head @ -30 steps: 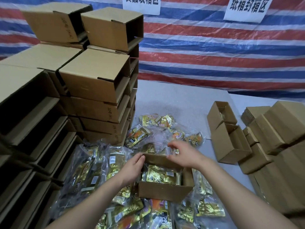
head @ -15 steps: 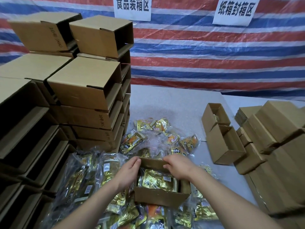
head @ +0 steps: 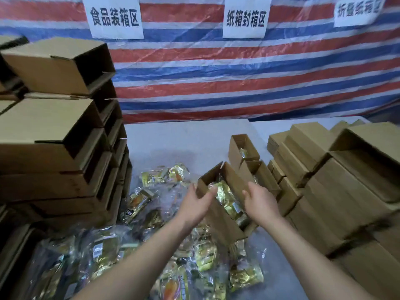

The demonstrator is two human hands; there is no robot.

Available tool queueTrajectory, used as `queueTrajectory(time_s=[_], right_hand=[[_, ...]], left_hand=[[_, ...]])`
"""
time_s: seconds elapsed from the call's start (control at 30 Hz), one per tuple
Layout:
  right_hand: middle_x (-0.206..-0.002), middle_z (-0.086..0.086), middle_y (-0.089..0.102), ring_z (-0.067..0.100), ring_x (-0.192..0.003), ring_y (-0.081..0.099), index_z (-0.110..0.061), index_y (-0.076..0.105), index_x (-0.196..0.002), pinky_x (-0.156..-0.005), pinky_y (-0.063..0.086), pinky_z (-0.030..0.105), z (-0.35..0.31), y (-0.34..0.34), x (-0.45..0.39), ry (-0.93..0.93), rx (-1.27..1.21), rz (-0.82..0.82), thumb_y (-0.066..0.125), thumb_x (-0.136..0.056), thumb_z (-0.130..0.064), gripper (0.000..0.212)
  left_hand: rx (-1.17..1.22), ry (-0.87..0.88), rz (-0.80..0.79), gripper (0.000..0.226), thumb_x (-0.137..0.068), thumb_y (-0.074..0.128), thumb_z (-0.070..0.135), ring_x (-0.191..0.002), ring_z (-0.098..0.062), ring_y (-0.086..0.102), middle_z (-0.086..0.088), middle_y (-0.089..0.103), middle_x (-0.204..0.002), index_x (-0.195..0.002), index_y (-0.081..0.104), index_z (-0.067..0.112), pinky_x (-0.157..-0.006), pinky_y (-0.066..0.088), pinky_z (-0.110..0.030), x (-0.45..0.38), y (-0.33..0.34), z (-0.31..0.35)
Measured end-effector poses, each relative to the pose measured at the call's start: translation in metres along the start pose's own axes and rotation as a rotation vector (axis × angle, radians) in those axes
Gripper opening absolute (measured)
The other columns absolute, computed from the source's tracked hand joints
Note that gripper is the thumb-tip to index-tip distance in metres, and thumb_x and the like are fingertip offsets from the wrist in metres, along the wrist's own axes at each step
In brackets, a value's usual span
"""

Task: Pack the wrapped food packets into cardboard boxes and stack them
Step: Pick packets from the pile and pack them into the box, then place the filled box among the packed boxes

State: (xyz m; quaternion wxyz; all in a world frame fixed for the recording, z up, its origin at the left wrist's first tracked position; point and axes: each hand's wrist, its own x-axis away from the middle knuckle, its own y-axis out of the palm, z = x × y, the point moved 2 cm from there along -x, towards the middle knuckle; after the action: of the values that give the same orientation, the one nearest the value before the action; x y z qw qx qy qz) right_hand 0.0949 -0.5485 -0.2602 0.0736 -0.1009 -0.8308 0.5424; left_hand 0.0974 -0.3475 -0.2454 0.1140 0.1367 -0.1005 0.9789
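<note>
Box (head: 218,215): open, tilted, held above the packets, gold packets (head: 227,198) inside.
Left hand (head: 195,204): grips the box's left wall, thumb over the rim.
Right hand (head: 260,203): grips the right wall.
Loose packets (head: 194,256): heaped on the table's (head: 184,139) near middle.
Left stack (head: 54,148): open boxes on their sides along the left edge.
Right boxes (head: 346,191): piled at the right edge; two open boxes (head: 251,161) just beyond the held one.
Tarp (head: 238,83): striped, behind the far edge, three signs (head: 114,17).

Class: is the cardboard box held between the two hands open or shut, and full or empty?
Open and filled: the held box shows gold packets through its uncovered top.
</note>
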Motion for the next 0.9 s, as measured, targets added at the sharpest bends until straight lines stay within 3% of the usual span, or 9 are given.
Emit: queueTrajectory(time_s=[0.07,0.2,0.33,0.4,0.5,0.6,0.77,0.9], right_hand=[[-0.086,0.008,0.065,0.035,-0.085,0.063,-0.018,0.046,-0.082,-0.063,0.037,0.034,0.017,-0.001,0.003,0.1,-0.024,0.08,0.048,-0.101,-0.022,0.019],[-0.091,0.012,0.069,0.035,-0.087,0.065,-0.019,0.044,-0.081,-0.063,0.039,0.034,0.05,-0.001,0.01,0.224,-0.031,0.15,0.049,-0.101,-0.02,0.02],[-0.095,0.016,0.07,0.037,-0.09,0.066,-0.015,0.05,-0.086,-0.065,0.039,0.035,0.09,-0.002,0.02,0.317,0.013,0.171,0.05,-0.1,-0.019,0.014],[-0.099,0.016,0.07,0.037,-0.093,0.067,-0.012,0.057,-0.094,-0.067,0.041,0.035,0.111,-0.002,0.025,0.374,0.037,0.162,0.05,-0.099,-0.02,0.012],[-0.102,0.014,0.071,0.035,-0.097,0.067,-0.012,0.059,-0.099,-0.073,0.048,0.036,0.138,-0.002,0.03,0.442,0.075,0.131,0.049,-0.099,-0.021,0.014],[-0.106,0.012,0.071,0.034,-0.101,0.067,-0.012,0.059,-0.104,-0.076,0.049,0.036,0.16,0.0,0.029,0.485,0.103,0.105,0.047,-0.099,-0.023,0.017],[-0.104,0.011,0.071,0.033,-0.099,0.068,-0.014,0.058,-0.099,-0.072,0.047,0.034,0.183,0.014,0.01,0.531,0.104,0.069,0.048,-0.097,-0.022,0.012],[-0.103,0.012,0.071,0.034,-0.099,0.068,-0.016,0.056,-0.097,-0.075,0.049,0.035,0.195,0.026,-0.011,0.525,0.094,0.038,0.05,-0.095,-0.022,0.009]], left_hand=[[0.001,-0.058,-0.092,0.087,-0.088,0.066,0.053,-0.11,-0.002,0.049,0.007,0.04,-0.146,-0.153,0.02,0.018,-0.09,0.038,-0.012,0.003,0.036,-0.001],[0.036,-0.213,-0.222,0.084,-0.097,0.059,0.024,-0.111,-0.018,0.051,-0.005,0.043,-0.141,-0.156,0.0,0.015,-0.094,0.048,-0.031,-0.002,0.1,-0.009],[0.009,-0.253,-0.286,0.073,-0.094,0.045,0.012,-0.089,-0.016,0.058,-0.004,0.044,-0.124,-0.154,0.003,0.012,-0.056,0.051,-0.021,-0.015,0.145,-0.02],[0.027,-0.286,-0.325,0.067,-0.091,0.045,0.011,-0.084,-0.016,0.058,-0.006,0.054,-0.122,-0.151,0.016,0.012,-0.044,0.048,-0.017,-0.019,0.165,-0.025],[0.075,-0.374,-0.384,0.054,-0.086,0.046,0.01,-0.082,-0.02,0.06,-0.01,0.059,-0.11,-0.139,0.033,0.014,-0.046,0.049,-0.02,-0.024,0.195,-0.038],[0.073,-0.444,-0.418,0.063,-0.084,0.044,0.009,-0.073,-0.02,0.057,-0.014,0.059,-0.11,-0.145,0.026,0.013,-0.051,0.049,-0.026,-0.034,0.22,-0.053],[0.084,-0.459,-0.424,0.07,-0.086,0.044,0.006,-0.061,-0.019,0.057,-0.027,0.056,-0.128,-0.152,0.02,0.012,-0.053,0.051,-0.03,-0.062,0.244,-0.073],[0.124,-0.491,-0.375,0.052,-0.087,0.042,0.0,-0.061,-0.02,0.053,-0.016,0.058,-0.091,-0.138,0.036,0.008,-0.053,0.048,-0.031,-0.08,0.254,-0.079]])
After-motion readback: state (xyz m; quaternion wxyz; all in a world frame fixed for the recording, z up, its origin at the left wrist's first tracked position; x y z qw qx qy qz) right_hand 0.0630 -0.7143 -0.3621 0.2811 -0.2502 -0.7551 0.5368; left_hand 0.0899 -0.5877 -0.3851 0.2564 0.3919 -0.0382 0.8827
